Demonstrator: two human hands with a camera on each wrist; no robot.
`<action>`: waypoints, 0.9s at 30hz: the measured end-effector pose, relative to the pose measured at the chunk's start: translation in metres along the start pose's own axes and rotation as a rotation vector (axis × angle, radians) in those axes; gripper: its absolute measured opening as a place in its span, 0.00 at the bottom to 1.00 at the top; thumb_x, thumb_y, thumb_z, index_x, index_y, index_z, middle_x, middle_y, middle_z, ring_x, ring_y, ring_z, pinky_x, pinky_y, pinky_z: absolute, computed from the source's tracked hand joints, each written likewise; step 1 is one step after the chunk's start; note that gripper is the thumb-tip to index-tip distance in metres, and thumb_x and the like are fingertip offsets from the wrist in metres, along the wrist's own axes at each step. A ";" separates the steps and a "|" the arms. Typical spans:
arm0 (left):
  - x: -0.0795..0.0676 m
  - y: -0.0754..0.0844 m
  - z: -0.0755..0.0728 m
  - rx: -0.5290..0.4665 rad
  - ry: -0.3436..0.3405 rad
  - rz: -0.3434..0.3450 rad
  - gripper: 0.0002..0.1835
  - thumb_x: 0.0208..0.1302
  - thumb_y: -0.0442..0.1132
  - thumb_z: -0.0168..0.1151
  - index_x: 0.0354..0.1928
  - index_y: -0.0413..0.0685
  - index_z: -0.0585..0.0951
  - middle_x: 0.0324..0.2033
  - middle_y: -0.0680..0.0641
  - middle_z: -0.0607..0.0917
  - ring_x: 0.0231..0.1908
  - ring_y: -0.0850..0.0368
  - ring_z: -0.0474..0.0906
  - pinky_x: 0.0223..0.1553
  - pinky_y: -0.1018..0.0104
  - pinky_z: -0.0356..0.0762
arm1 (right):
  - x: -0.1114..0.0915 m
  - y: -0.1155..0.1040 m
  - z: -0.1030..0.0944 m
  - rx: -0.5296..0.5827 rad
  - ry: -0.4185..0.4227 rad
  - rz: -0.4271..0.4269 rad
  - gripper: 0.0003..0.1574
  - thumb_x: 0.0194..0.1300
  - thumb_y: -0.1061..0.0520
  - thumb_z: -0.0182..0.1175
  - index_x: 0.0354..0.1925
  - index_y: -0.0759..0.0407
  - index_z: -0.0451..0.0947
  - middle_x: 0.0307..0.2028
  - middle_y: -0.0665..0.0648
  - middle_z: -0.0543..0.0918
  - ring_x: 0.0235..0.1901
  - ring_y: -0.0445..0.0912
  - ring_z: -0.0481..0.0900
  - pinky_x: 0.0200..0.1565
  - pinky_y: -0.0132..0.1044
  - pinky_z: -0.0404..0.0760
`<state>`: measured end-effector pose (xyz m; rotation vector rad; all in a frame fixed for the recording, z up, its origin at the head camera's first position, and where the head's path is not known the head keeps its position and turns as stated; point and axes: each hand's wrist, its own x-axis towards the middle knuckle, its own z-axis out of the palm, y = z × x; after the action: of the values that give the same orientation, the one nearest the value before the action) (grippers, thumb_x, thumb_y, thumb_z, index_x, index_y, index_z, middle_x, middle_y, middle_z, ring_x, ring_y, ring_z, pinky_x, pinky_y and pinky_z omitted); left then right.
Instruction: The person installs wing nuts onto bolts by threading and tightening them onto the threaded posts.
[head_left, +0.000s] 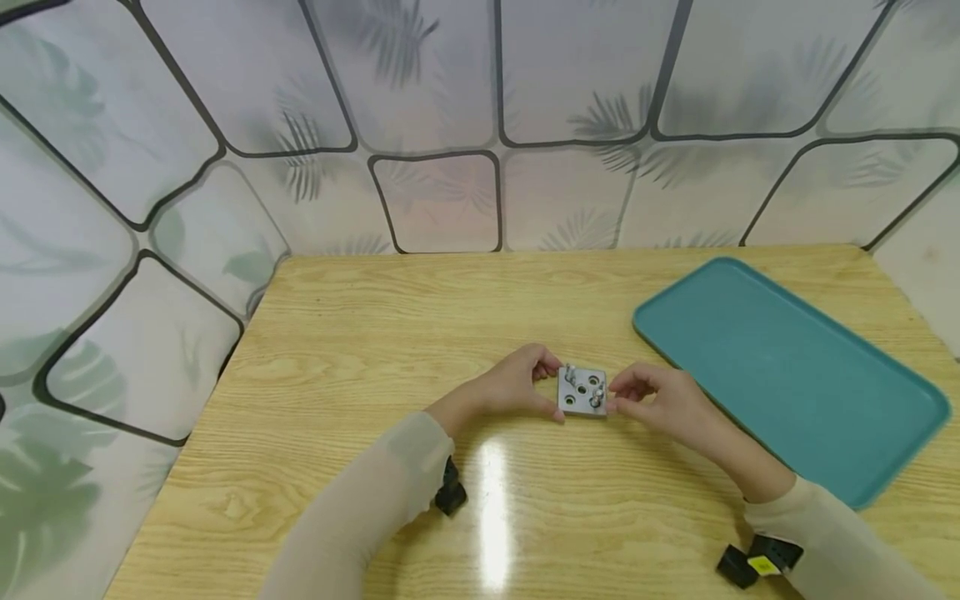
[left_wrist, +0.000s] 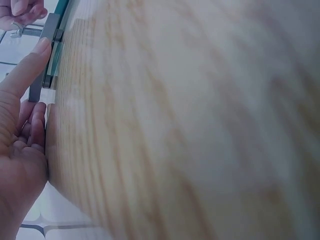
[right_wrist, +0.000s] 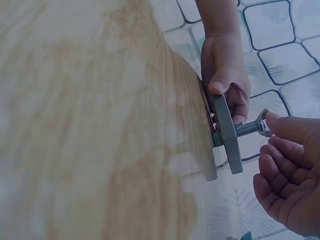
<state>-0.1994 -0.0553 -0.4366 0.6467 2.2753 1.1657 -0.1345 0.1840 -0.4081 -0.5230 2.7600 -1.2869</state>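
Note:
A square grey metal plate (head_left: 582, 405) with several round holes lies on the table between both hands. Two silver wing screws stand up from it: one wing screw (head_left: 570, 375) at the far left corner, another wing screw (right_wrist: 248, 129) at the near right, its threaded shank showing above the plate. Short dark feet (right_wrist: 217, 139) show under the plate. My left hand (head_left: 516, 385) holds the plate by its left side, thumb at the near corner and fingers at the far one. My right hand (head_left: 663, 398) pinches the near right screw's wings, with the thumb against them.
A teal tray (head_left: 795, 375) lies slanted at the right, its edge close behind my right hand. The wood-grain table (head_left: 360, 333) reaches back to a patterned cloth wall (head_left: 435, 200). Black wrist cameras sit at both sleeves.

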 end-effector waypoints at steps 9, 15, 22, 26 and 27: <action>0.000 0.000 0.001 0.008 0.001 -0.002 0.36 0.40 0.44 0.79 0.53 0.45 0.72 0.44 0.52 0.73 0.44 0.60 0.67 0.48 0.71 0.68 | 0.006 0.000 0.004 0.005 0.015 0.033 0.15 0.51 0.57 0.72 0.36 0.63 0.80 0.27 0.52 0.80 0.26 0.38 0.74 0.27 0.30 0.74; -0.001 0.001 0.001 0.010 0.002 0.000 0.36 0.41 0.45 0.79 0.53 0.45 0.72 0.44 0.52 0.73 0.45 0.60 0.68 0.48 0.71 0.68 | 0.009 0.001 0.008 -0.029 0.044 0.030 0.14 0.51 0.56 0.72 0.35 0.61 0.80 0.26 0.51 0.80 0.25 0.39 0.73 0.27 0.31 0.74; -0.001 0.001 0.000 0.004 0.003 -0.002 0.37 0.41 0.44 0.79 0.53 0.45 0.72 0.44 0.52 0.73 0.45 0.60 0.68 0.49 0.71 0.68 | 0.007 0.001 0.006 -0.021 0.014 0.049 0.12 0.53 0.55 0.71 0.34 0.59 0.81 0.25 0.50 0.80 0.25 0.39 0.74 0.27 0.31 0.73; -0.001 0.003 0.000 0.001 -0.001 -0.007 0.37 0.41 0.43 0.79 0.54 0.43 0.72 0.44 0.52 0.73 0.45 0.60 0.68 0.49 0.71 0.68 | 0.003 -0.001 0.005 -0.012 -0.018 0.050 0.10 0.53 0.55 0.71 0.33 0.57 0.81 0.25 0.49 0.79 0.26 0.38 0.74 0.27 0.31 0.74; -0.001 0.004 -0.001 0.000 -0.001 -0.009 0.37 0.40 0.43 0.79 0.54 0.43 0.72 0.44 0.52 0.73 0.45 0.60 0.68 0.49 0.71 0.68 | 0.001 -0.002 0.005 -0.013 -0.018 0.045 0.09 0.53 0.55 0.71 0.32 0.57 0.81 0.25 0.49 0.80 0.26 0.38 0.74 0.27 0.31 0.74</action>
<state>-0.1979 -0.0544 -0.4326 0.6361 2.2753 1.1608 -0.1345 0.1787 -0.4096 -0.4682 2.7504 -1.2495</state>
